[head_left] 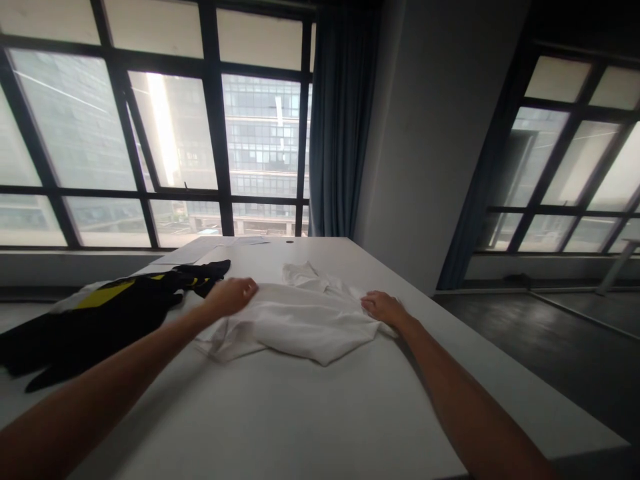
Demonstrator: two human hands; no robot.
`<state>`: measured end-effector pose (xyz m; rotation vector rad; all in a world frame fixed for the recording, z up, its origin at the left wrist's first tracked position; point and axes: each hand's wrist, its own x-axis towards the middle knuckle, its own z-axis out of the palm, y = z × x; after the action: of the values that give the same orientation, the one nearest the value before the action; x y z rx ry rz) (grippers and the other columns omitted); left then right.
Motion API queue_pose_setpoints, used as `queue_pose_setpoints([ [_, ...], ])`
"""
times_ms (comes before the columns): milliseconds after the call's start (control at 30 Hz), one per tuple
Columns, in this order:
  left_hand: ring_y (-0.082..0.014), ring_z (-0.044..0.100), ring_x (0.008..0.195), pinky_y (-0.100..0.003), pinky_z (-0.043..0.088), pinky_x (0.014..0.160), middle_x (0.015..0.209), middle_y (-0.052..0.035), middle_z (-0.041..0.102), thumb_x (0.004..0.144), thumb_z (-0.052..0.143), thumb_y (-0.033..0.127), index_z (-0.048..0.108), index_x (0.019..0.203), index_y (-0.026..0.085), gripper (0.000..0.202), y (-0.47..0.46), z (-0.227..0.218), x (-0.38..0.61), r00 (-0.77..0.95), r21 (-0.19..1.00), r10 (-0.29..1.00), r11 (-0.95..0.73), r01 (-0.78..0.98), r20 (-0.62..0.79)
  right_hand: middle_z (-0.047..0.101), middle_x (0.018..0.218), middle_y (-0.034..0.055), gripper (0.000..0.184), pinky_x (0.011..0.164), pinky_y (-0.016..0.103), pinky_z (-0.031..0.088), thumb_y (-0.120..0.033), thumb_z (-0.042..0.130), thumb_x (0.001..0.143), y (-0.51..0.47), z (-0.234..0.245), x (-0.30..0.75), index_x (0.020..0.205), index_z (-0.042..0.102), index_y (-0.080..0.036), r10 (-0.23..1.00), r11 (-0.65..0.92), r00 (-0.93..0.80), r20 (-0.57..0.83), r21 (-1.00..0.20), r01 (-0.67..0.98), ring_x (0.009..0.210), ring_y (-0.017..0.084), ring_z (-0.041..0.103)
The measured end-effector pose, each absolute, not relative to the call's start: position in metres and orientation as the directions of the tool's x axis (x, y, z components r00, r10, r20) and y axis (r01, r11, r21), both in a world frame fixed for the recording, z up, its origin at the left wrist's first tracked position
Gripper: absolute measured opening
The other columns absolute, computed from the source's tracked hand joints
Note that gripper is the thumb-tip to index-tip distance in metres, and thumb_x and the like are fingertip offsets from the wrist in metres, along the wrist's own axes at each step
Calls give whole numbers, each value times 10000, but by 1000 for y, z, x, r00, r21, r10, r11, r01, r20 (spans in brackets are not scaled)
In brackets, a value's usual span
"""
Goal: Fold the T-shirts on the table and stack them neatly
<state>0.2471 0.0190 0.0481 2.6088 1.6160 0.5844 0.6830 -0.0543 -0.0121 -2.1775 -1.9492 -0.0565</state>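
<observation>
A crumpled white garment (pixel 310 320) lies spread across the white table (pixel 290 413) in front of me, its near edge hanging in loose folds. At its left end my left hand (pixel 233 297) is closed on the cloth, with the fingertips partly hidden. On the opposite side my right hand (pixel 385 309) grips the garment's right edge between bent fingers. Beyond the hands, a bunched part of the cloth points toward the far end of the table. The exact kind of garment cannot be told from its folds.
Left of my left arm lies a black garment with yellow patches (pixel 115 310). White sheets (pixel 193 250) rest at the table's far left. Windows (pixel 263 133), a blue curtain (pixel 340 127) and a grey pillar (pixel 425 133) stand behind. Dark floor (pixel 530 340) shows at right.
</observation>
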Motion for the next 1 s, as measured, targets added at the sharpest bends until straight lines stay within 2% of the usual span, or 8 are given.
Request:
queue_pose_setpoints([
  [100, -381, 626, 1111, -550, 445, 939, 1256, -150, 666, 856, 471, 619, 635, 1260, 260, 565, -26, -1, 277, 531, 78, 842, -538, 839, 97, 593, 1385, 61, 428, 1038, 393, 381, -453, 390, 955, -53, -24, 700, 1194, 701, -283, 982, -158, 174, 74, -186, 970, 1259, 269, 532],
  [233, -393, 339, 1411, -648, 296, 1049, 1544, -143, 402, 944, 338, 554, 448, 1457, 282, 591, -26, -39, 269, 515, 97, 855, -519, 849, 65, 515, 1462, 94, 503, 1058, 455, 364, -487, 323, 971, -54, -30, 717, 1310, 624, -269, 945, -316, 325, 22, -177, 932, 1313, 292, 487],
  [333, -329, 336, 1423, -605, 232, 1104, 1504, -128, 462, 981, 295, 434, 509, 1403, 268, 501, 8, -36, 241, 461, 53, 878, -470, 881, 132, 487, 1476, 143, 561, 1046, 589, 331, -523, 292, 969, -56, -27, 723, 1353, 586, -238, 854, -516, 520, -6, -125, 847, 1316, 355, 475],
  [467, -343, 447, 1332, -583, 269, 1078, 1372, -161, 575, 936, 389, 288, 606, 1266, 229, 400, 29, -19, 219, 350, -52, 883, -352, 935, 312, 620, 1286, 234, 608, 997, 647, 322, -562, 354, 941, -59, -15, 719, 1241, 661, -130, 771, -634, 636, 35, -48, 772, 1197, 406, 558],
  [600, -367, 619, 1072, -509, 431, 934, 1098, -180, 693, 879, 493, 457, 684, 970, 177, 351, 8, -11, 231, 346, 2, 900, -360, 933, 264, 628, 1257, 217, 470, 1013, 524, 354, -463, 497, 903, -61, -9, 712, 1190, 688, -143, 846, -485, 462, 265, 27, 874, 1186, 365, 563],
  [700, -338, 646, 986, -440, 485, 842, 1008, -144, 705, 845, 509, 574, 663, 857, 195, 409, -5, -14, 250, 417, 86, 898, -431, 898, 137, 611, 1315, 151, 422, 999, 379, 401, -378, 518, 900, -58, -16, 712, 1252, 664, -197, 936, -275, 276, 218, -36, 961, 1188, 285, 576],
  [867, -345, 461, 1306, -450, 403, 1021, 1463, -170, 463, 785, 609, 515, 522, 1303, 178, 624, 18, -28, 284, 460, 164, 863, -495, 853, 211, 595, 1355, 140, 448, 994, 305, 415, -369, 507, 923, -53, -30, 712, 1297, 642, -163, 974, -197, 207, 90, -115, 974, 1187, 250, 585],
  [1000, -377, 443, 1323, -484, 409, 1011, 1503, -182, 422, 822, 563, 393, 512, 1354, 158, 583, 49, -34, 310, 324, 292, 920, -379, 878, 220, 659, 1261, 136, 403, 963, 292, 431, -381, 600, 871, -50, -29, 706, 1196, 707, -169, 982, -145, 160, 101, -135, 980, 1118, 251, 623],
])
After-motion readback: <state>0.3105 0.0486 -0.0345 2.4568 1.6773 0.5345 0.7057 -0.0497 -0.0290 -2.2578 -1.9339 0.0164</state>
